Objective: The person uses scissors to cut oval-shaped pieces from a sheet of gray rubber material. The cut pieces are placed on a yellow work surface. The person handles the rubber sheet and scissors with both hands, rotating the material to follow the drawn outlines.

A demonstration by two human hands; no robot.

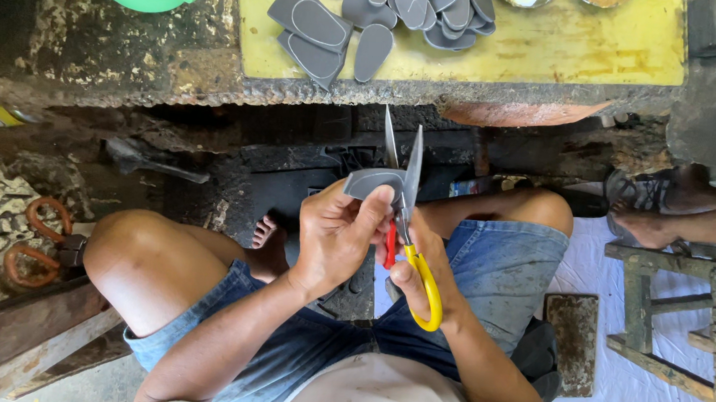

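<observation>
Left hand [334, 237] pinches a grey rubber piece [372, 181] between thumb and fingers, above the lap. Right hand [420, 272] grips yellow-handled scissors [407, 221], blades parted around the piece's edge; trimming seems underway, and the next snip likely calls for turning the piece along its curve. Cut grey pieces [405, 3] lie heaped at the far edge of the yellow worktop [570, 48]; no labels show.

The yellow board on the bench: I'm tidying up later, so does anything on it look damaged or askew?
The yellow board is worn, its front edge crumbling and rusty. The grey cut pieces lie in a loose, overlapping heap. Nothing looks spilled.
</observation>
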